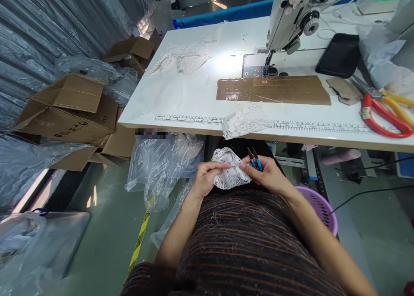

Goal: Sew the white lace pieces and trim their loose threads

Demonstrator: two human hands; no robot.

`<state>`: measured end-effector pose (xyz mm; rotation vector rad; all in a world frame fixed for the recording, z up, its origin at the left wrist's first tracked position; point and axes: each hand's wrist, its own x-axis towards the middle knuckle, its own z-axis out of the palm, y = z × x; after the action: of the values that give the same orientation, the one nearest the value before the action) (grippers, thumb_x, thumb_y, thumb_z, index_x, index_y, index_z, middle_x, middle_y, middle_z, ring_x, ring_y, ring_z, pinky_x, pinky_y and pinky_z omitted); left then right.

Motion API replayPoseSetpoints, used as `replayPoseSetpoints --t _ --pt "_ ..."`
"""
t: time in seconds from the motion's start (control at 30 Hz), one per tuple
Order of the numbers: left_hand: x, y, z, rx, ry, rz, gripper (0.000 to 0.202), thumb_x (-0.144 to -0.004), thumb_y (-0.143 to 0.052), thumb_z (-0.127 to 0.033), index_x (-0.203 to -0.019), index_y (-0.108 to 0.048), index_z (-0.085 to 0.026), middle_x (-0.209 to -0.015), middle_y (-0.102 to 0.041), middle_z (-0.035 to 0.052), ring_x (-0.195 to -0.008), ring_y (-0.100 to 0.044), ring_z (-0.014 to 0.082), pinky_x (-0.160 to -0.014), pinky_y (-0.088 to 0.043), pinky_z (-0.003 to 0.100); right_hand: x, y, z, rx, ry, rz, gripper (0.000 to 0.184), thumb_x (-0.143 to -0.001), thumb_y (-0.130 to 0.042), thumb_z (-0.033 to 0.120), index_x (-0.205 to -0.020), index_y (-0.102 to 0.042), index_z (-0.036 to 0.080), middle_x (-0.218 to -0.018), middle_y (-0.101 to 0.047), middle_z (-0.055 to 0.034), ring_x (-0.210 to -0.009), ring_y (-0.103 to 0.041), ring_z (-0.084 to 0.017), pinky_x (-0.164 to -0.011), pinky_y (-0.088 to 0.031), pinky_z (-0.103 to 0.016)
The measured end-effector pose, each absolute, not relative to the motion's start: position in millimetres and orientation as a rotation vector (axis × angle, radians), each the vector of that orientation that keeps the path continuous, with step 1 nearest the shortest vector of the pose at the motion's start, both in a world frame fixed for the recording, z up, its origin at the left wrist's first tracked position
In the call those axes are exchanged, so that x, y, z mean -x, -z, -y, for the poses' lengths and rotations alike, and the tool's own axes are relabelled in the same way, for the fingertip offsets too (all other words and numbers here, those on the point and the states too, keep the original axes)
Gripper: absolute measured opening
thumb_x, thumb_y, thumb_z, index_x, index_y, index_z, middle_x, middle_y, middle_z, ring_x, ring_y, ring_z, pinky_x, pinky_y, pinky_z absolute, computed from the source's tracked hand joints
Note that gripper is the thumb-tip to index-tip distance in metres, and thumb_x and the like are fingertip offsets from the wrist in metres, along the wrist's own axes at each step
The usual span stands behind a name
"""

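A small piece of white lace [228, 182] is held over my lap, below the table's front edge. My left hand [207, 175] pinches its left side between thumb and fingers. On its right side my right hand [263, 172] pinches the lace with thumb and forefinger. Tucked in that same hand are blue thread snips [255, 159], their dark blades apart and pointing away from me. Another white lace piece [244, 121] lies on the table's front edge, partly hanging over it.
A sewing machine [287, 20] stands on the white table [194, 95]. Brown tape-covered card [274, 90], a black phone [339, 54] and red-handled scissors [384, 115] lie there, with more lace [184, 59] at the left. Cardboard boxes [71, 110] sit left; a purple basket [318, 207] is below right.
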<state>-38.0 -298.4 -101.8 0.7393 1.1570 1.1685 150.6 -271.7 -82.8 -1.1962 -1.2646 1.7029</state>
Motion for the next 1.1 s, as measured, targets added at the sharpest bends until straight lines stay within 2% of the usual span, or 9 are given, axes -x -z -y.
replayPoseSetpoints --t 0.1,0.2,0.4,0.6,0.67,0.77,0.83,0.97,1.1 --pt "31 92 297 -0.716 -1.160 -0.982 0.034 -0.065 -0.078 -0.033 -0.095 -0.073 -0.017 -0.101 -0.075 0.0098 -0.096 -0.070 0.0268 -0.086 -0.054 0.038 -148 79 273 1.172 -1.678 1.291 0.044 -0.067 -0.079 0.058 -0.075 -0.068 0.016 -0.050 -0.044 0.0071 -0.042 -0.031 -0.005 -0.037 -0.021 -0.021" --pt "19 84 297 -0.697 -1.225 -0.990 0.049 -0.064 -0.083 -0.034 -0.105 -0.062 -0.020 -0.100 -0.075 0.0080 -0.094 -0.071 0.0244 -0.085 -0.055 0.036 -146 78 274 1.157 -1.652 1.300 0.042 -0.068 -0.079 0.056 -0.075 -0.067 0.017 -0.051 -0.044 0.0067 -0.044 -0.030 -0.005 -0.038 -0.020 -0.021" --pt "10 83 294 -0.690 -1.329 -1.195 0.052 -0.064 -0.086 -0.032 -0.103 -0.052 -0.022 -0.089 -0.073 0.0032 -0.080 -0.071 0.0195 -0.073 -0.056 0.031 -146 78 274 1.215 -1.562 1.343 0.042 -0.072 -0.075 0.058 -0.075 -0.065 0.017 -0.055 -0.049 0.0040 -0.047 -0.033 -0.007 -0.041 -0.026 -0.022" --pt "10 90 292 -0.666 -1.366 -1.186 0.038 -0.063 -0.085 -0.033 -0.066 -0.049 -0.018 -0.085 -0.072 0.0014 -0.090 -0.072 0.0219 -0.085 -0.055 0.036 -143 84 275 1.189 -1.525 1.381 0.039 -0.076 -0.073 0.056 -0.076 -0.067 0.017 -0.060 -0.055 0.0012 -0.052 -0.044 -0.010 -0.047 -0.037 -0.024" --pt "9 91 290 -0.645 -1.366 -1.174 0.038 -0.062 -0.085 -0.032 -0.059 -0.050 -0.017 -0.089 -0.073 0.0023 -0.094 -0.072 0.0218 -0.089 -0.053 0.036 -143 87 273 1.181 -1.468 1.416 0.036 -0.076 -0.073 0.053 -0.079 -0.068 0.018 -0.065 -0.059 -0.0007 -0.057 -0.049 -0.012 -0.051 -0.041 -0.025" --pt "11 91 288 -0.559 -1.358 -1.122 0.029 -0.060 -0.086 -0.026 -0.071 -0.061 -0.018 -0.093 -0.074 0.0027 -0.096 -0.071 0.0213 -0.089 -0.053 0.034 -144 89 267 1.199 -1.336 1.431 0.031 -0.082 -0.069 0.049 -0.088 -0.070 0.018 -0.073 -0.065 -0.0032 -0.062 -0.052 -0.014 -0.054 -0.043 -0.025" --pt "13 89 286 -0.495 -1.325 -1.089 0.032 -0.059 -0.087 -0.024 -0.082 -0.065 -0.018 -0.090 -0.074 0.0023 -0.092 -0.072 0.0210 -0.086 -0.054 0.034 -145 89 263 1.222 -1.284 1.399 0.032 -0.085 -0.065 0.048 -0.092 -0.071 0.017 -0.076 -0.067 -0.0038 -0.059 -0.050 -0.012 -0.053 -0.042 -0.025" --pt "19 90 287 -0.470 -1.269 -1.085 0.038 -0.061 -0.086 -0.024 -0.092 -0.066 -0.019 -0.086 -0.074 0.0019 -0.081 -0.071 0.0179 -0.080 -0.055 0.031 -142 96 267 1.192 -1.458 1.340 0.044 -0.077 -0.073 0.051 -0.105 -0.070 0.017 -0.081 -0.067 -0.0031 -0.048 -0.041 -0.007 -0.044 -0.035 -0.024" --pt "29 108 292 -0.717 -1.264 -1.260 0.030 -0.072 -0.079 -0.032 -0.096 -0.069 -0.018 -0.091 -0.073 0.0036 -0.077 -0.068 0.0152 -0.074 -0.053 0.028 -136 119 277 1.245 -1.566 1.350 0.044 -0.070 -0.076 0.056 -0.087 -0.070 0.015 -0.067 -0.061 -0.0010 -0.049 -0.044 -0.009 -0.045 -0.039 -0.024"
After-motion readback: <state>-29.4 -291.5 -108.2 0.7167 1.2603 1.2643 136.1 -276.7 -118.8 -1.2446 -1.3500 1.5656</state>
